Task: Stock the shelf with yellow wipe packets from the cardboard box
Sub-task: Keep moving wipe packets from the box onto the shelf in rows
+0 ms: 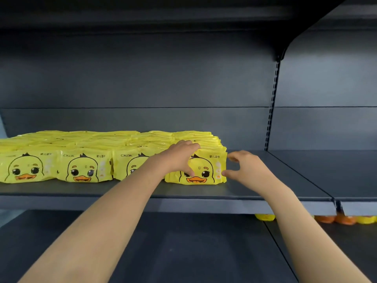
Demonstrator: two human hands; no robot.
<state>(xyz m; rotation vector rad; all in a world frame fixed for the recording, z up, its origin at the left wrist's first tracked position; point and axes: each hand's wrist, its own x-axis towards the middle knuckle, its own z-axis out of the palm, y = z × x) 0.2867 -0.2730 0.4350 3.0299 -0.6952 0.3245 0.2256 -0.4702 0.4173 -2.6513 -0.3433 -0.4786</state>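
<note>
Several rows of yellow wipe packets (83, 167) with a duck face stand upright along the left and middle of the dark grey shelf (271, 180). The front packet of the rightmost row (207, 170) stands near the shelf's front edge. My left hand (179, 158) grips it, fingers curled over its top edge and thumb on its front face. My right hand (244, 168) is at the packet's right side, thumb touching the lower right edge, fingers loosely bent near the upper corner. The cardboard box is out of view.
The shelf to the right of the packets is bare up to a slotted upright post (272, 107). A lower shelf (183, 252) lies beneath my arms. Orange and yellow items (344, 219) peek out under the shelf edge at the right.
</note>
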